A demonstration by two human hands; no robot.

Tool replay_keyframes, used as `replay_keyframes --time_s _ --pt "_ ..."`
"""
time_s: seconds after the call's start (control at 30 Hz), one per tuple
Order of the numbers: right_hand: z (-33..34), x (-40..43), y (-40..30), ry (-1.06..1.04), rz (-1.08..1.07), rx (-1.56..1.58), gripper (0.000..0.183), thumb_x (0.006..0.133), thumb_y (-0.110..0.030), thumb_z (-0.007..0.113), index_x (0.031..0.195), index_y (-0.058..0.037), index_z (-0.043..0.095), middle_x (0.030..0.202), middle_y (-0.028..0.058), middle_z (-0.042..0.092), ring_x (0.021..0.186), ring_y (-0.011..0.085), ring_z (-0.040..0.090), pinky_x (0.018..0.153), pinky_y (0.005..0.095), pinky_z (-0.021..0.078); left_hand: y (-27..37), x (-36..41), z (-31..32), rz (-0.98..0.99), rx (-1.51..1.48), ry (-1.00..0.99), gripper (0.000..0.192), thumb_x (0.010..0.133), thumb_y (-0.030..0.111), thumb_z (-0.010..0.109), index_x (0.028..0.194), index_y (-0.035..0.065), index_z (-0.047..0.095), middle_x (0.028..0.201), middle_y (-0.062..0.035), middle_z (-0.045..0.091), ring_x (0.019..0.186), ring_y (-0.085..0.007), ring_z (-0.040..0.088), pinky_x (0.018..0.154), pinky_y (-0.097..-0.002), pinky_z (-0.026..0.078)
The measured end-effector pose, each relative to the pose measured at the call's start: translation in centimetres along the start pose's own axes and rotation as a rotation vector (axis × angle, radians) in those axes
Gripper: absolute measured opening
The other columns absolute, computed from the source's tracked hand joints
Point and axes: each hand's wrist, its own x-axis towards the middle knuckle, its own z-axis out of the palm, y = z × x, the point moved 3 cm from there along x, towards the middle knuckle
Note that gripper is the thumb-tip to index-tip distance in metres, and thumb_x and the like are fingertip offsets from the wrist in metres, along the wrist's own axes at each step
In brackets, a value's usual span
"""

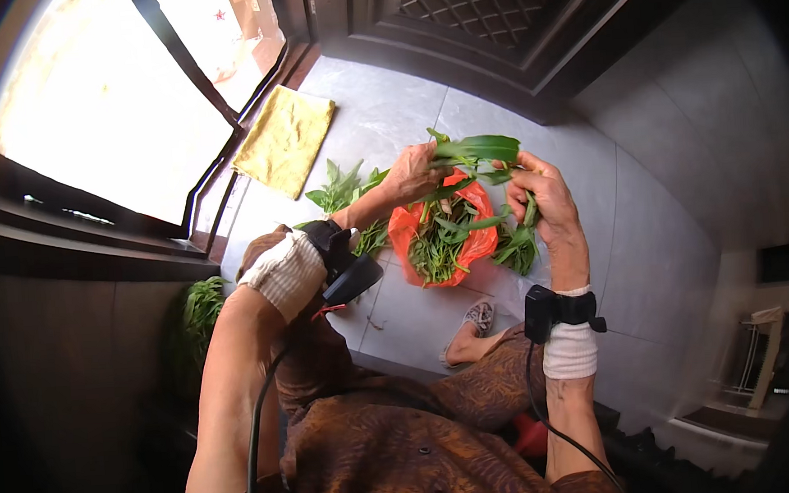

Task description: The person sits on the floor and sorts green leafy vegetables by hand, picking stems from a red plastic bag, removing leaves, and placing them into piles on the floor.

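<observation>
My left hand (417, 170) grips the stem end of a leafy green vegetable (480, 148) above a red-orange plastic bag. My right hand (544, 193) pinches the greens from the other side, with a few leafy stems (531, 211) hanging from its fingers. Below both hands, the red-orange plastic bag (402, 239) stands open on the floor, filled with loose stems and leaves (438, 247). More leafy greens (340, 187) lie beyond my left forearm. Another bunch (518, 251) rests right of the bag, beside a clear plastic sheet or bag (505, 286).
A folded yellow cloth (286, 141) lies on the grey tiled floor (572, 168) by the glass door (122, 114). A dark panelled door (450, 46) borders the far side. Leafy greenery (203, 302) sits at left. Black cables (259, 417) run from both wrist devices.
</observation>
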Motion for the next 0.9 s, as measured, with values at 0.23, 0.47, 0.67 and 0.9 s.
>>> replay_keyframes --time_s 0.23,0.47,0.67,0.9 --pt "-1.5 -0.5 0.1 0.16 -0.074 0.027 0.022 0.087 -0.009 0.048 0.105 0.0032 0.053 0.061 0.0006 0.044 0.045 0.0066 0.04 0.036 0.0219 0.0299 3.2 0.6 -1.3 -0.261 -0.156 0.037 0.021 0.079 0.019 0.063 0.09 0.0012 0.06 0.074 -0.0107 0.06 0.068 -0.0197 0.06 0.062 -0.0343 0.046" --pt "-1.6 -1.0 -0.8 0.175 -0.113 0.004 0.017 0.088 -0.015 0.053 0.094 -0.0001 0.057 0.058 -0.0027 0.042 0.041 0.0042 0.036 0.036 0.0198 0.0246 2.5 0.4 -1.5 -0.249 -0.174 0.094 0.019 0.08 0.017 0.062 0.091 0.0004 0.059 0.071 -0.0098 0.061 0.065 -0.0167 0.058 0.062 -0.0327 0.046" --pt "-1.5 -1.0 -0.5 0.156 -0.059 0.001 0.026 0.089 -0.027 0.056 0.084 -0.002 0.056 0.052 -0.0049 0.036 0.037 0.0038 0.032 0.035 0.0193 0.022 3.4 0.9 -2.0 -0.277 -0.097 0.109 0.014 0.079 0.011 0.06 0.09 0.0025 0.058 0.071 -0.0126 0.061 0.065 -0.0209 0.061 0.062 -0.0346 0.046" --pt "-1.0 -0.9 -0.8 0.262 -0.036 -0.01 0.035 0.087 -0.037 0.058 0.073 -0.006 0.052 0.05 -0.0055 0.034 0.036 0.004 0.032 0.034 0.0198 0.0216 3.1 0.6 -2.1 -0.271 0.022 0.086 0.013 0.079 0.012 0.058 0.09 0.0034 0.056 0.071 -0.0154 0.06 0.066 -0.0272 0.061 0.062 -0.0375 0.045"
